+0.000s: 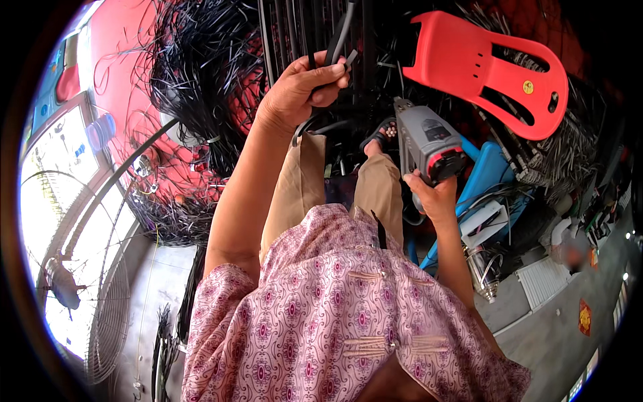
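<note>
My left hand (305, 90) is raised in the upper middle. Its thumb and fingers are closed on a flat black strip (345, 30), whose short end sticks out past the fingertips. To the right, my right hand (435, 194) grips the handle of a grey power tool (429, 134) with a red and black rear end. The tool's nose points away from me, and its exact kind is hard to tell. Beyond my left hand stand dark upright slats or strips (284, 40), close together. A loop of strip hangs just below that hand.
Tangled black strips (194, 60) heap up at the far left. A red plastic chair (462, 60) lies at the far right, over more strips. Beside my right arm are a blue plastic piece (492, 171) and a metal canister (483, 268). A wire-caged fan (107, 301) stands left.
</note>
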Demonstrator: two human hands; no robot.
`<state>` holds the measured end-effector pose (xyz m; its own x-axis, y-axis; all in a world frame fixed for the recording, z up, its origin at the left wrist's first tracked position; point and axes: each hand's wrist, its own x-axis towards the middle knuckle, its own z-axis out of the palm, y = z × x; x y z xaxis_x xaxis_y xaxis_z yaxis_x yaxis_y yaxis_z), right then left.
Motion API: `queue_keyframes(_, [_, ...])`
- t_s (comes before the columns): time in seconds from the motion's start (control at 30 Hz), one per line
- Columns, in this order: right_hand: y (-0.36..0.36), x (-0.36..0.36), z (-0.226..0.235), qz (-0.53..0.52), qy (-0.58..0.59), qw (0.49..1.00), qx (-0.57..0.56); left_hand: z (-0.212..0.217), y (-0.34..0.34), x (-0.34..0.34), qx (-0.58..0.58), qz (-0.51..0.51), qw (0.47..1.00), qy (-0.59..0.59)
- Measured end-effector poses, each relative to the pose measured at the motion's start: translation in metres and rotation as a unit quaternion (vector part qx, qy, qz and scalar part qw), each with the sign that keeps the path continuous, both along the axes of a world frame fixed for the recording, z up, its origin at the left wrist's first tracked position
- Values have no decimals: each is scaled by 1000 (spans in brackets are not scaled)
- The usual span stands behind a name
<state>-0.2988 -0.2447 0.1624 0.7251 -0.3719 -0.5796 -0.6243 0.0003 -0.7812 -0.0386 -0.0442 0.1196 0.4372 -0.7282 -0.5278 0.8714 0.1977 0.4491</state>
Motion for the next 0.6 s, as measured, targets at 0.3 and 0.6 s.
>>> queue_keyframes(0.3, [2,-3,11,-55,26,998,-11,-1,0,-1,-20,42,998,34])
queue_keyframes(0.6, [7,0,14,-57,33,998,-4,-4,-10,-4,48,31,998,-18])
